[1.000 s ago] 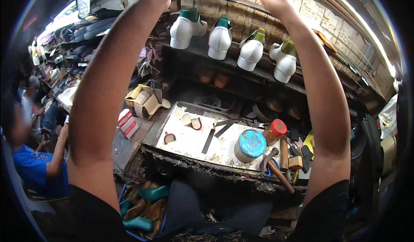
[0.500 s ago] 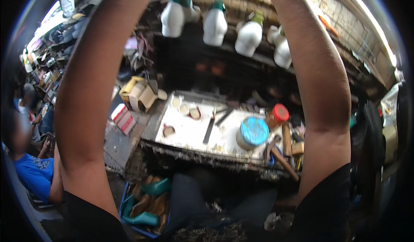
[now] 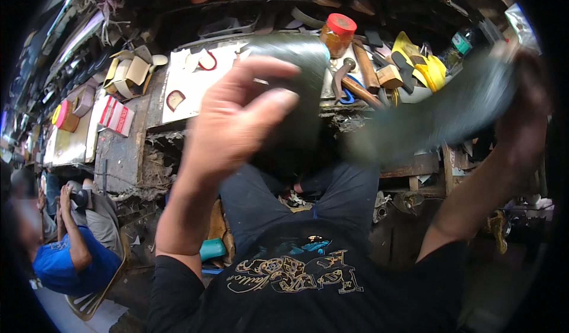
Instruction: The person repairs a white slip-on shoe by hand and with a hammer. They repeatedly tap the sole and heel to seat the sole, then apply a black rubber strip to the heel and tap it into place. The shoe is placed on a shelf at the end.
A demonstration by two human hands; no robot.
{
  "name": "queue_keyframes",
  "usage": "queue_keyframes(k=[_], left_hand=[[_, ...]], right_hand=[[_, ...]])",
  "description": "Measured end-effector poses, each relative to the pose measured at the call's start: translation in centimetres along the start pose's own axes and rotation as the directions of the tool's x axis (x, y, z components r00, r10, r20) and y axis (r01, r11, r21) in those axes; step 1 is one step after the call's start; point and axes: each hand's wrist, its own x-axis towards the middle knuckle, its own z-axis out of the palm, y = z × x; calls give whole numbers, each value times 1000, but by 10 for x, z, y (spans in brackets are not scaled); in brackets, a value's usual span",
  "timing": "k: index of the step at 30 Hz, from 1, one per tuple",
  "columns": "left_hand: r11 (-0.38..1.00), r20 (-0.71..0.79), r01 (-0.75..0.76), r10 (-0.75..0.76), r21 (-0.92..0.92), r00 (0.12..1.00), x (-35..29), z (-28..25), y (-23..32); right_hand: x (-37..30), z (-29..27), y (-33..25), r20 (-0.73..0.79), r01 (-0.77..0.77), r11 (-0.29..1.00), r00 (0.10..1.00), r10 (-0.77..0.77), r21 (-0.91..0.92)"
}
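Observation:
My left hand point(image 3: 237, 116) is raised over the bench, its thumb and index finger apart. Just behind those fingertips hangs a dark grey-green sheet point(image 3: 296, 107), smeared by motion; I see no firm hold on it there. Far to the right, my right hand point(image 3: 527, 104) is closed round the end of a blurred dark-green sheet length point(image 3: 438, 113) that sweeps down toward the middle. Whether both dark parts are one curled sheet, I cannot tell. The sheet mostly covers the blue-lidded jar.
Across the white worktop point(image 3: 157, 104) lie a red-lidded jar point(image 3: 339, 35), a hammer point(image 3: 355, 87), a wooden block point(image 3: 389, 76) and yellow pieces point(image 3: 435, 72). An open carton point(image 3: 130, 72) and a red-white box point(image 3: 117, 115) stand left. A person in blue point(image 3: 77, 262) sits at lower left.
Both hands have come down from high above the shelf of white shoe lasts to over the bench. A dark-green sheet is now in view with them, and the view has tilted downward.

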Motion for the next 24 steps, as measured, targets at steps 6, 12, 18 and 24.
queue_keyframes(k=[6, 12, 18, 24], left_hand=[[977, 258, -109, 59, 182, 964, 83, 99, -97], [540, 209, -430, 422, 723, 882, 108, 132, -113], [795, 547, -376, 67, 477, 835, -54, 157, -97], [944, -24, 229, -230, 239, 973, -90, 125, -119]], right_hand=[[-164, 8, 22, -302, -574, 759, 815, 494, -307], [-235, 12, 60, -612, -729, 684, 545, 573, -9], [-222, 65, 114, -390, -542, 840, 766, 510, 34], [-212, 100, 159, -112, -405, 897, 914, 390, -175]])
